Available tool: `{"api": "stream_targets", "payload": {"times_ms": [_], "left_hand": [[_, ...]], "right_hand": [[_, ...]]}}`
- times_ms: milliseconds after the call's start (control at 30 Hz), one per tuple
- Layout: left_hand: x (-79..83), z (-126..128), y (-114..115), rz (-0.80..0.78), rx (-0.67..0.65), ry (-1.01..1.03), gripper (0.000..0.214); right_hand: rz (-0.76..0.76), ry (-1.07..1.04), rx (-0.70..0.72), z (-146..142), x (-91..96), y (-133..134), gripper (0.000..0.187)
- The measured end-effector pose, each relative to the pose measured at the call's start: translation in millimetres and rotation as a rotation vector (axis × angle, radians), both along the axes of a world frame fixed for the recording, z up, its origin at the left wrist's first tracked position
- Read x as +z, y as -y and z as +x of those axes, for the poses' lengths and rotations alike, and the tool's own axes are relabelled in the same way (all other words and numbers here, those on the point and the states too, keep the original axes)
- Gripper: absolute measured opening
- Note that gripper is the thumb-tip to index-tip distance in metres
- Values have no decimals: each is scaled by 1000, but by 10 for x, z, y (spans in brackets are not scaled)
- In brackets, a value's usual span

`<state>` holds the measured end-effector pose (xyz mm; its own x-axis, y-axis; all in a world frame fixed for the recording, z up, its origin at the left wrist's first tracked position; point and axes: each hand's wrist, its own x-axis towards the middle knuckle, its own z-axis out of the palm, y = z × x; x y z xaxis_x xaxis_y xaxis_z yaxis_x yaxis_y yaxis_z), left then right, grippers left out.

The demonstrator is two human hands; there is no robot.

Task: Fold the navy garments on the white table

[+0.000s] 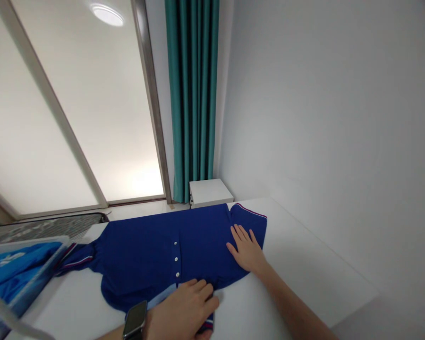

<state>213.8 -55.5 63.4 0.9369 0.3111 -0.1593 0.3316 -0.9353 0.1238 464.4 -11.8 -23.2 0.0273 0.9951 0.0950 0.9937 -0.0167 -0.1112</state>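
A dark blue polo shirt lies spread across the white table, its buttoned placket facing up and its collar toward me. My right hand rests flat on the shirt near the right sleeve, fingers extended and slightly apart. Nearer to me, my left hand, with a smartwatch on its wrist, is bent over the collar area. Its fingers are curled on the cloth, and striped trim shows between index finger and thumb. Part of the collar is hidden beneath this hand. The left sleeve looks bunched and reaches the bin's edge.
At the left stands a plastic bin holding bright blue clothing. The white table meets a plain wall on the right. Beyond its far edge are a small white cabinet, a green curtain and frosted sliding doors.
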Motion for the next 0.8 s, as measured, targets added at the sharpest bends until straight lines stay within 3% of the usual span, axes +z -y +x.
{"api": "stream_targets", "payload": {"times_ms": [233, 333, 733, 800], "left_hand": [[-62, -17, -70, 12, -270, 86, 3], [-82, -68, -92, -36, -345, 111, 9], [-44, -21, -82, -109, -367, 86, 6], [-19, -6, -122, -173, -345, 84, 17]], "right_hand": [[19, -8, 18, 30, -30, -6, 66], [19, -9, 45, 75, -36, -15, 65], [13, 7, 77, 131, -35, -49, 64], [17, 8, 78, 134, -43, -51, 64]]}}
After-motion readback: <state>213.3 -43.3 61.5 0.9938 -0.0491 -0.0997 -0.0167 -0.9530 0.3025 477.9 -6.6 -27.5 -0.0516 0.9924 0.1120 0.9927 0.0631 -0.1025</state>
